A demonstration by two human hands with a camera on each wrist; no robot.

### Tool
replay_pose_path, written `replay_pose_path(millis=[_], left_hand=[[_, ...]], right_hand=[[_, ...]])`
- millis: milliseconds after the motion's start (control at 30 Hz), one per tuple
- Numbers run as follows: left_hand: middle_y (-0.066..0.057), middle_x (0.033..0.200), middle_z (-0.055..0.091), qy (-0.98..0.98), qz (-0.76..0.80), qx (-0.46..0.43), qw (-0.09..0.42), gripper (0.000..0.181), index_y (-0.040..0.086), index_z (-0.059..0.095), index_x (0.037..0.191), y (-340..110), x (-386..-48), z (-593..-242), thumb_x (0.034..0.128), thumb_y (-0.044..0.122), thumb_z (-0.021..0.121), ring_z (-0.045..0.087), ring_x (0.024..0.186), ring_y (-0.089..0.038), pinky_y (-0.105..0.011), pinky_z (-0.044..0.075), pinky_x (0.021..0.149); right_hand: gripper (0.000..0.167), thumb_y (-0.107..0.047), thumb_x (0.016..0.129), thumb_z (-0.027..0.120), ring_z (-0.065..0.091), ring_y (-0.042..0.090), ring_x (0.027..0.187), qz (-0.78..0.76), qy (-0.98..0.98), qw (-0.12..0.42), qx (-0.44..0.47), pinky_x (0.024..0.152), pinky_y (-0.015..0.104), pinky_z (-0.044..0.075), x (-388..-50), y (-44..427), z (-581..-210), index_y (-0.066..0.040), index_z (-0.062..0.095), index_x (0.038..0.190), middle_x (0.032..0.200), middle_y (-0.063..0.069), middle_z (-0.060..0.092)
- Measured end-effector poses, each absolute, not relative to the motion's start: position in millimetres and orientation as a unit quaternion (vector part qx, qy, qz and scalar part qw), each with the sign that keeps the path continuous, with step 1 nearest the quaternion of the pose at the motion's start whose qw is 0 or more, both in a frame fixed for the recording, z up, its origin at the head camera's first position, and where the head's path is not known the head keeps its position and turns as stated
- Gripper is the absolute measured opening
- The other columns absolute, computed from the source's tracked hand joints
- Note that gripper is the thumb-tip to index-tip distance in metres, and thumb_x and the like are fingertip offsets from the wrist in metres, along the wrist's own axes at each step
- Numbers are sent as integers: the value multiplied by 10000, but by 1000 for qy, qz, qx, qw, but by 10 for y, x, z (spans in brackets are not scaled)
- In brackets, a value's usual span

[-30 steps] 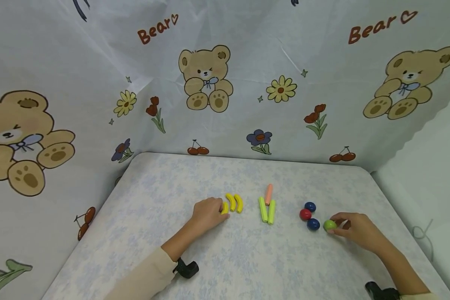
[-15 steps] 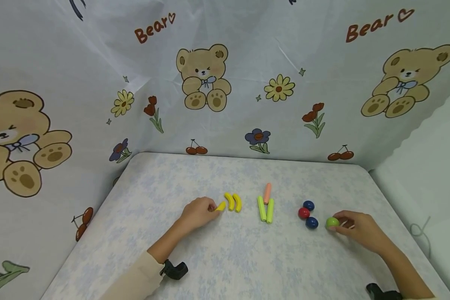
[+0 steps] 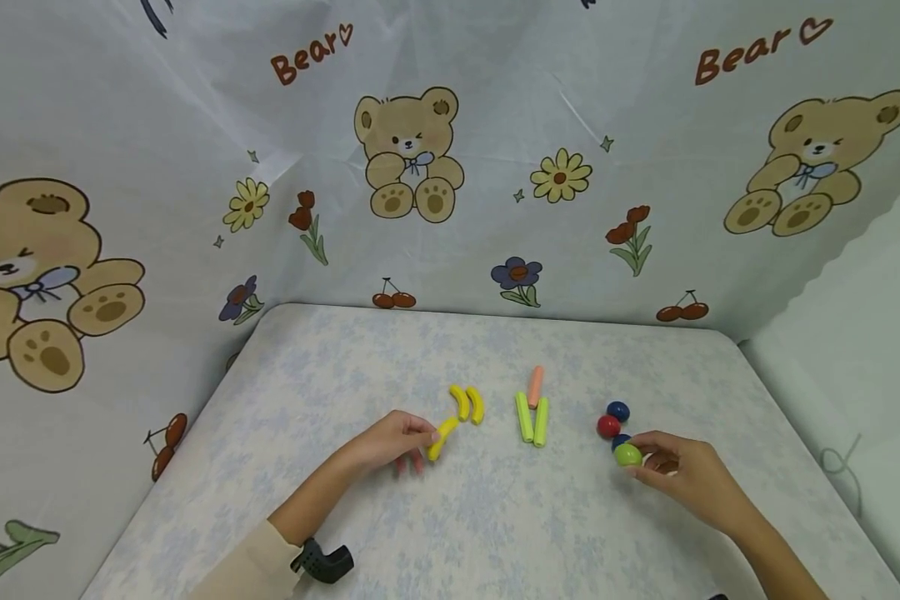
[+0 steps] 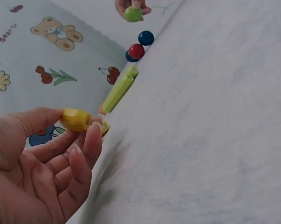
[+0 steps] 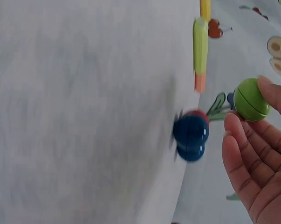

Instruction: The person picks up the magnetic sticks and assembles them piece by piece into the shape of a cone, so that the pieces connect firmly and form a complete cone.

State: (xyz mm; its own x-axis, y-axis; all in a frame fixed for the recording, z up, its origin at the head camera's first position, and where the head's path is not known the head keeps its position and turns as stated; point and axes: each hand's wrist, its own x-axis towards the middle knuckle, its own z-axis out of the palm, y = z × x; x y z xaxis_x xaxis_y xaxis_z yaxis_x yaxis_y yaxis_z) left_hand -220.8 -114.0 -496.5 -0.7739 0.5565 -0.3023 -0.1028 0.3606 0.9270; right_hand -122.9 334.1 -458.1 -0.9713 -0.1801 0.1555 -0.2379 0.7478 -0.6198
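Between thumb and fingers, my left hand (image 3: 393,439) pinches a small yellow toy banana (image 3: 442,439); the left wrist view shows that banana (image 4: 76,120) end-on, held off the table. Two more toy bananas (image 3: 460,403) lie just beyond it. My right hand (image 3: 682,473) pinches a green ball (image 3: 628,455), raised above the table in the right wrist view, where the ball (image 5: 251,100) has a seam round it. In the head view the green ball partly covers a dark blue ball (image 3: 620,441). A red ball (image 3: 608,427) and another blue ball (image 3: 618,411) sit beside that one.
Two light green sticks (image 3: 541,422) and a salmon-pink stick (image 3: 536,387) lie mid-table, between the bananas and the balls. The table (image 3: 465,533) has a pale blue mottled cover. A bear-printed cloth (image 3: 487,100) hangs along the back and left.
The left hand has drawn its banana toward the near left, away from the other two, and the banana has turned. The right hand has lifted the green ball and carried it left, over the blue ball.
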Motion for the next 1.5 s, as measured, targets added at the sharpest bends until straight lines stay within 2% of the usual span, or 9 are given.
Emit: replay_pose_path(millis=[700,1000,1333,1500], left_hand=[[-117,1051,753,648,610,199,412,403,-12,691,1245,-1123,-2119,-5145,1036,322,603,673,715,-121,-210,472,535],[-102,1021,752,636,615,207,418,393,-1,684,1262,-1152,-2163,-5213,1046,313,585,671,729,-128,-223,497,549],[-93,1016,728,620,623,224,421,389,-50,651,1266,-1184,-2179,-5220,1065,268,556,670,747,-147,-221,517,553],[-86,1017,724,620,624,227,418,380,-38,646,1284,-1198,-2171,-5223,1074,260,537,673,753,-141,-226,523,549]], right_hand=[[318,-154,857,829,659,88,752,424,-892,-34,155,665,270,574,-1348,2484,-4736,-82,741,1154,941,-45,723],[312,-149,858,832,648,77,721,425,-887,-19,181,631,260,564,-1467,2212,-4736,-70,747,1148,871,-53,710],[313,-131,861,828,665,103,740,445,-873,-10,198,654,280,569,-1614,1950,-4760,-113,749,1164,952,-49,728],[311,-121,869,818,673,124,741,458,-867,-24,196,637,284,568,-1686,1832,-4748,-121,748,1172,963,-44,732]])
